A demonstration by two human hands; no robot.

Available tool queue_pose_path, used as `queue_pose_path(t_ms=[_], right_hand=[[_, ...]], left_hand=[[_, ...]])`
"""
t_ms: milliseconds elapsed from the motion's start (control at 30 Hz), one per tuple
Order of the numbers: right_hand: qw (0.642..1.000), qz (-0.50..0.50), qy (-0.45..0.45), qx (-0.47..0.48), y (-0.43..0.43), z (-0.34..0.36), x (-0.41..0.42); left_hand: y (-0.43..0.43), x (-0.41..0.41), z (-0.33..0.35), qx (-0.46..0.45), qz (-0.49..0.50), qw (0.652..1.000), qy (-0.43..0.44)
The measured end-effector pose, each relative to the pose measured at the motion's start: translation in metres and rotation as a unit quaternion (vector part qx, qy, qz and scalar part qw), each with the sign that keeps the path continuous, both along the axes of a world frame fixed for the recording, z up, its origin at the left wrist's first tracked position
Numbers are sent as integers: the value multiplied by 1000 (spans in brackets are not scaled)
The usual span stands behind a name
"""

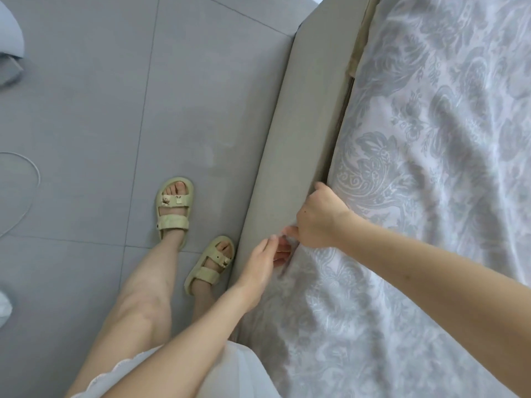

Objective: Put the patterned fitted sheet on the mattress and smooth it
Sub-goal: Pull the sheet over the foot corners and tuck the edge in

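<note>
The patterned fitted sheet, pale pink with a grey paisley print, covers the mattress along the right half of the view and lies in loose wrinkles. My right hand grips the sheet's edge at the gap between the mattress and the grey padded bed frame. My left hand sits just below it at the same edge, fingers curled toward the cloth; motion blur hides whether they hold it. A strip of bare mattress side shows further up the bed.
Grey floor tiles fill the left half. My feet in pale yellow sandals stand close beside the bed frame. A thin white cable loops at the far left, and a grey object sits in the upper left corner.
</note>
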State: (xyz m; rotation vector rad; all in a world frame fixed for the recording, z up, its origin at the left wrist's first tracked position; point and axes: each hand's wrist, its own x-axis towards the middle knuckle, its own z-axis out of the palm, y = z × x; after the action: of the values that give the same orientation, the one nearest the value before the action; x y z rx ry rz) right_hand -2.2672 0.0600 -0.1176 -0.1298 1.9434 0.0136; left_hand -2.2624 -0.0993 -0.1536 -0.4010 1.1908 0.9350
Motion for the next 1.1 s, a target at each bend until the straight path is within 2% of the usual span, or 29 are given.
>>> queue_pose_path(t_ms=[100,200,233,267,367,433,500,567,600,667,700,733,767,833,900,967,1033,1067,1100], right_hand=[[998,-26,53,-4,4,17,15],[968,-60,243,-14,11,28,38],[956,-75,285,-1,11,27,42],[954,-84,287,1,12,23,41],[985,-87,151,7,8,9,26],[994,-45,100,8,5,-4,16],[999,-23,38,27,0,-11,11],[998,-6,-4,56,-3,-16,9],[998,-3,-12,64,-4,-17,6],[997,-12,-9,75,-9,-13,3],[997,-33,18,70,-12,-9,5],[993,-62,88,46,-15,-5,9],[978,-89,188,18,-18,1,16],[923,-102,370,1,-25,14,37],[907,-136,398,-10,-35,25,60],[915,-150,375,-26,-48,35,79],[923,-156,349,-43,-60,39,95],[929,-146,336,-50,-68,38,103],[933,-137,328,-55,-78,34,111]], left_hand=[[9,14,15,52,-31,998,-5],[31,39,10,60,-97,991,-63],[34,43,7,50,-106,991,-71],[35,46,1,43,-100,991,-75],[32,36,-3,75,-85,986,-124],[29,19,1,63,-90,988,-109],[15,12,-1,-8,-72,997,-15],[-2,12,-6,-36,-60,992,101],[-7,13,-1,-31,-49,994,97],[-8,24,6,-4,-54,999,-8],[-5,32,10,11,-66,997,-43],[0,39,13,21,-83,995,-58],[3,46,14,27,-89,994,-63],[-1,57,9,17,-59,994,-90],[-14,59,2,-7,-7,992,-126],[-33,56,3,-35,55,994,-83],[-56,56,5,-73,115,990,24],[-71,57,4,-90,95,987,95],[-86,59,2,-103,34,981,162]])
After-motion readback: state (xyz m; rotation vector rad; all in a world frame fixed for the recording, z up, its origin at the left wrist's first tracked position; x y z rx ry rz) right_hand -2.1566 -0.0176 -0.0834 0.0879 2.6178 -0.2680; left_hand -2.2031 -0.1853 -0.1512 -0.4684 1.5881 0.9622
